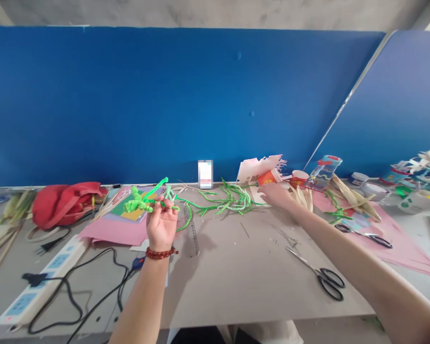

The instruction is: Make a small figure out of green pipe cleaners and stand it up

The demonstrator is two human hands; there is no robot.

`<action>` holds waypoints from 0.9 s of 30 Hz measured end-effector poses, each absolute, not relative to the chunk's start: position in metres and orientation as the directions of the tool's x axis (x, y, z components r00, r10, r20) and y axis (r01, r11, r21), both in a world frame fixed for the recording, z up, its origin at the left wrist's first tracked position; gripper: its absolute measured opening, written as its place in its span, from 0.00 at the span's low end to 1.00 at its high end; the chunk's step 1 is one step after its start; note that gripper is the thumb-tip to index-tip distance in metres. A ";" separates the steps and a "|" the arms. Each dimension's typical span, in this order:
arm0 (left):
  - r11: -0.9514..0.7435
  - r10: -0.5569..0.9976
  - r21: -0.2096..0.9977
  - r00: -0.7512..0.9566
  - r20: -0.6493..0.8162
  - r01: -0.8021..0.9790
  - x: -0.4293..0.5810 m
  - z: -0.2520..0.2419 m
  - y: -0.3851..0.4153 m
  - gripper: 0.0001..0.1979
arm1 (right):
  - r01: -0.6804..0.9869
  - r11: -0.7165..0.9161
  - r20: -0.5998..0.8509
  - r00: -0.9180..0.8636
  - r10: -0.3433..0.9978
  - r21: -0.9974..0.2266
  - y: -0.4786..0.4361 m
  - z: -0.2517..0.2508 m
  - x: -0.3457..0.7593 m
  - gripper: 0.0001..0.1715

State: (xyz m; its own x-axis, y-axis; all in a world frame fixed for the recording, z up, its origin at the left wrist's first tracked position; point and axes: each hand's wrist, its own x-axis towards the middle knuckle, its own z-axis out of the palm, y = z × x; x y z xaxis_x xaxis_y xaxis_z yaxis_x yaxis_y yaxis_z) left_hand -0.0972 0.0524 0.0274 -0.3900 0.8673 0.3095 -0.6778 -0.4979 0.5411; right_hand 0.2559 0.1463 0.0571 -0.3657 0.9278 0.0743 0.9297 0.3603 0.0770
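Observation:
My left hand (162,222), with a red bead bracelet (160,253) on its wrist, is raised above the table at left of centre. Its fingers are closed on a bright green pipe cleaner shape (138,203) with curled loops and one straight stem. My right hand (275,193) reaches to the back of the table, fingers stretched out beside an orange-red paper cup (270,177); no held object shows. Loose green pipe cleaners (232,200) lie in a tangle between the hands. A clear ruler (191,231) lies just right of my left hand.
Black-handled scissors (329,282) lie at front right, a second pair of scissors (365,235) on pink paper (408,243). A power strip (43,282) with black cables is at left, near a red bag (66,203). A phone (205,174) leans against the blue partition (186,105).

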 end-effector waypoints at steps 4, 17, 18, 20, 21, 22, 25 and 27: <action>-0.542 0.840 0.523 -0.408 0.358 -0.658 -0.102 0.032 0.048 0.05 | 0.868 0.491 0.056 -0.488 0.871 -0.071 0.142 0.036 0.180 0.15; -0.530 0.846 0.570 -0.343 0.408 -0.628 -0.092 0.028 0.044 0.07 | 0.540 0.349 0.185 -0.334 0.924 -0.766 0.184 0.019 0.059 0.11; -0.516 0.854 0.583 -0.324 0.408 -0.627 -0.088 0.027 0.044 0.06 | 0.464 0.329 0.204 -0.299 0.932 -0.823 0.190 0.026 0.067 0.13; -0.494 0.867 0.612 -0.290 0.407 -0.618 -0.081 0.025 0.043 0.07 | 0.296 0.298 0.231 -0.241 0.943 -0.908 0.199 0.041 0.085 0.16; -0.485 0.871 0.627 -0.277 0.405 -0.610 -0.078 0.024 0.042 0.07 | 0.214 0.283 0.235 -0.224 0.946 -0.935 0.201 0.048 0.095 0.16; -0.477 0.876 0.641 -0.265 0.403 -0.602 -0.074 0.023 0.041 0.07 | 0.139 0.268 0.236 -0.208 0.949 -0.953 0.202 0.053 0.104 0.17; -0.431 0.899 0.681 -0.217 0.381 -0.592 -0.065 0.019 0.039 0.07 | -0.044 0.235 0.239 -0.179 0.954 -0.971 0.196 0.064 0.132 0.18; -0.372 0.923 0.709 -0.159 0.349 -0.599 -0.057 0.015 0.038 0.07 | -0.127 0.226 0.245 -0.167 0.955 -0.966 0.186 0.065 0.147 0.18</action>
State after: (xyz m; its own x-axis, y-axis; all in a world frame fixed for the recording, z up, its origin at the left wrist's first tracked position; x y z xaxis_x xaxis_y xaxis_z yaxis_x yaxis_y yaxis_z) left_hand -0.0573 0.0385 0.0152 -0.1595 0.9233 0.3493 -0.5992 -0.3717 0.7090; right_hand 0.1468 0.1859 0.0651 -0.1667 0.9550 0.2455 -0.1269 0.2261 -0.9658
